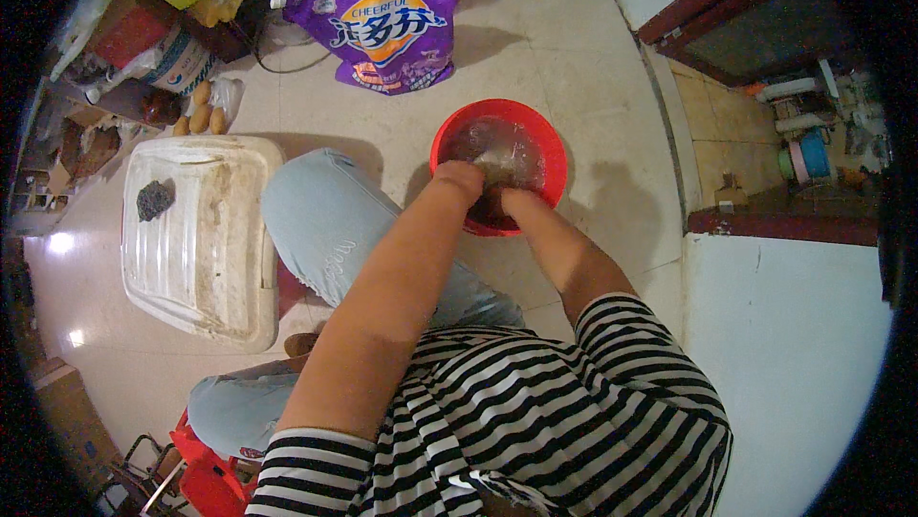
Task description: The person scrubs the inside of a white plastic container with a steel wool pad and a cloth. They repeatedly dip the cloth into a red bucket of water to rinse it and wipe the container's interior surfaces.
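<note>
A red plastic basin (pixel 558 158) with murky, bubbly water stands on the tiled floor before me. Both of my forearms reach into it. My left hand (pixel 462 176) is at the basin's left side, its fingers dipping out of sight. My right hand (pixel 513 200) is sunk in the dark water near the lower rim, and only its wrist end shows. A pale thing (pixel 495 158), perhaps cloth, lies partly under the water near my left hand. Whether either hand holds something is hidden. A grey steel-wool scourer (pixel 155 200) rests on a stained white plastic lid (pixel 229 244) at my left.
A purple detergent bag (pixel 387 22) stands beyond the basin. Potatoes (pixel 201 117) lie by a clear bag at the upper left. A wall (pixel 782 316) and a dark red door frame (pixel 782 226) bound the right side. A red chair (pixel 208 474) is at the lower left.
</note>
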Available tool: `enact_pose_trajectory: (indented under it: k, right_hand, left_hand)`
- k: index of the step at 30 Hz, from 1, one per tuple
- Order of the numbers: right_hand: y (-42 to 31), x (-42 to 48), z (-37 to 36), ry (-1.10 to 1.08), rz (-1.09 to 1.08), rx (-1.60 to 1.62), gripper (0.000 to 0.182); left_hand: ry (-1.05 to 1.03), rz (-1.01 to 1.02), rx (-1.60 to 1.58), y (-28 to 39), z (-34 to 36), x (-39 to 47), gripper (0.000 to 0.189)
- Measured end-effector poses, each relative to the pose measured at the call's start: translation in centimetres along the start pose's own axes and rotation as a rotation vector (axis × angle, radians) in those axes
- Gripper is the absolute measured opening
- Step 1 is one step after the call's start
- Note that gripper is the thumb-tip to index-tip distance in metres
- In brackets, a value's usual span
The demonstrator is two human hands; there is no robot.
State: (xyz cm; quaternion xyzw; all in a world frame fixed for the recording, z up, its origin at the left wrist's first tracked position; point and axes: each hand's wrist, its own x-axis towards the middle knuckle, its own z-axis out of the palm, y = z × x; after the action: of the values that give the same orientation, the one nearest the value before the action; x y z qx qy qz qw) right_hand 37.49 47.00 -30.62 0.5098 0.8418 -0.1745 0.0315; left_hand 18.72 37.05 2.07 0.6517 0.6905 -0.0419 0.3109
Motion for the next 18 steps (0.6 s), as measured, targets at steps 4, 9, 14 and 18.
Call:
enact_pose_trajectory:
  k: [4, 9, 14, 18]
  right_hand:
    - [-5.0, -0.2, -8.0, -0.749, -0.312, -0.176, 0.042]
    - [-12.9, -7.9, -24.3, -0.209, -0.321, 0.938, 0.06]
    - [-12.7, -8.6, -29.6, -0.043, -0.216, 0.797, 0.041]
    - [-13.9, -9.3, -33.5, -0.02, -0.083, 1.284, 0.02]
  left_hand:
    - [-0.006, -0.028, -0.061, -2.5, 0.6, -0.7, 0.029]
    - [0.163, 0.131, -0.425, -1.1, -1.4, -1.7, 0.038]
    - [0.384, 0.2, -0.907, 0.2, -3.0, -1.0, 0.039]
    - [0.21, 0.303, -1.129, -0.5, -2.3, -0.1, 0.043]
